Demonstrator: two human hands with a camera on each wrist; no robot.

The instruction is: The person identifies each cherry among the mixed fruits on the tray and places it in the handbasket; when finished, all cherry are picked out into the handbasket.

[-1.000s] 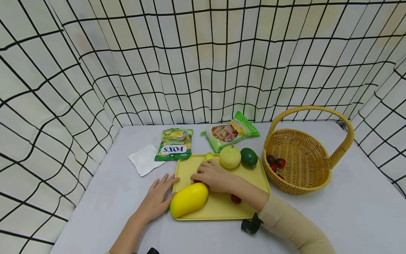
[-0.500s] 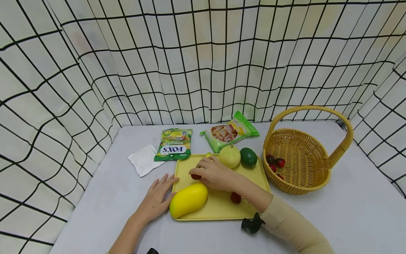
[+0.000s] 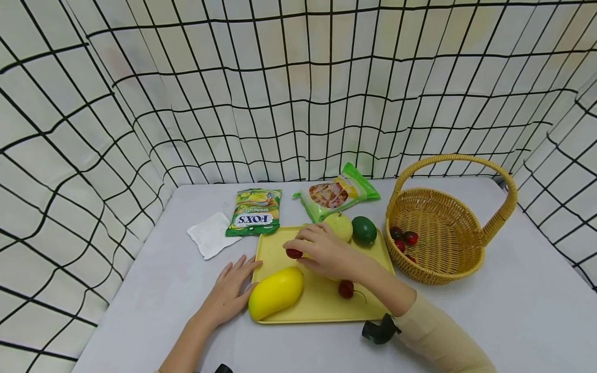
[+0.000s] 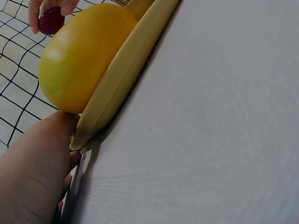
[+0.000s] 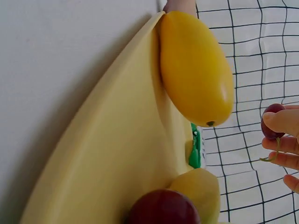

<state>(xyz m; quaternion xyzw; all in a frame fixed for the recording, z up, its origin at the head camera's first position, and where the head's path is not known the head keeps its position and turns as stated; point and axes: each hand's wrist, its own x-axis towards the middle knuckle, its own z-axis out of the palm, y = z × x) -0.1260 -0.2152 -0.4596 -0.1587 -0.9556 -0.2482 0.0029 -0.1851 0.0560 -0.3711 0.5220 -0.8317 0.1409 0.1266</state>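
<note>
My right hand is over the yellow tray, pinching a dark red cherry between thumb and fingers. In the right wrist view this cherry's green stem hangs below the fingertips. My left hand lies with extended fingers at the tray's left edge, its thumb by a yellow mango. That mango sits in the tray's near left corner. A second cherry, with a stem, lies on the tray below the right forearm. A pale green round fruit and a dark green fruit sit at the back.
A wicker basket with a tall handle stands at the right, several cherries inside. Behind the tray lie a FOX'S candy bag and a green snack packet. A white cloth is at the left. Black netting surrounds the table.
My right hand has lifted the cherry from beside the mango and drawn it slightly up and right. The cherry under the forearm shows more fully. My left hand stays put.
</note>
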